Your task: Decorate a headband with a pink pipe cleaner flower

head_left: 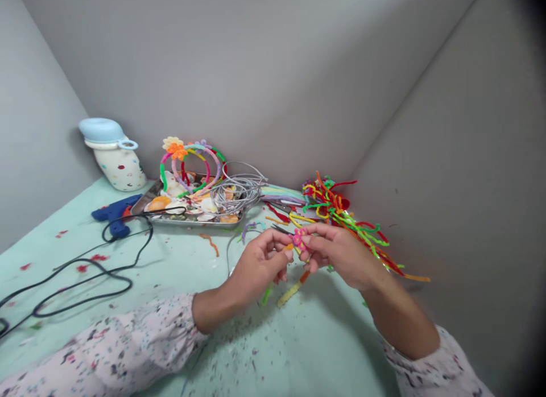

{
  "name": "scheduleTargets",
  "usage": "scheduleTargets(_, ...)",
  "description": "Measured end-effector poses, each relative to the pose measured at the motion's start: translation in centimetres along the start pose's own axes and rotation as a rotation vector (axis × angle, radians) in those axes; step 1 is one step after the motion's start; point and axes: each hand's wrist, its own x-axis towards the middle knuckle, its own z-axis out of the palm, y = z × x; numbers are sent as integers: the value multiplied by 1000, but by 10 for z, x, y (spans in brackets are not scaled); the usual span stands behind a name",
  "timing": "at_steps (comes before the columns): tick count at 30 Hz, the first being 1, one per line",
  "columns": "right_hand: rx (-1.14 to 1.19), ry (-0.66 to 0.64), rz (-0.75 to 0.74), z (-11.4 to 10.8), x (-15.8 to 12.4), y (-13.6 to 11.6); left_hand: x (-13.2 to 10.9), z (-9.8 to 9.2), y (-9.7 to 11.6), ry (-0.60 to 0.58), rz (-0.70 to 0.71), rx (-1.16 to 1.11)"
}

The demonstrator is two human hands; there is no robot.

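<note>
Near the middle of the view, my right hand (336, 250) pinches a small pink fuzzy flower (299, 238) with yellow spots. Close beside it on the left, my left hand (262, 260) has its thumb and fingers closed on an orange fuzzy piece (289, 247). Dark pointed blades (281, 230) show just behind the flower; whether a hand touches them I cannot tell. Below the hands hangs or lies a pale yellow fuzzy strip (290, 294) with an orange end, near a short green piece (267, 295).
A metal tray (191, 220) holds shells, coiled grey wire (241, 193) and fuzzy rings (197, 168). Left of it are a blue glue gun (115, 214), its black cord (128, 280) and a white bottle (121, 166). Bright pipe cleaners (336, 206) lie heaped behind my right hand.
</note>
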Motion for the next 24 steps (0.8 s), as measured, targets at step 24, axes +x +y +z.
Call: scheduleTargets(24,-333,76,-49,18,-9,-8,4,-1,-16,187,205,229)
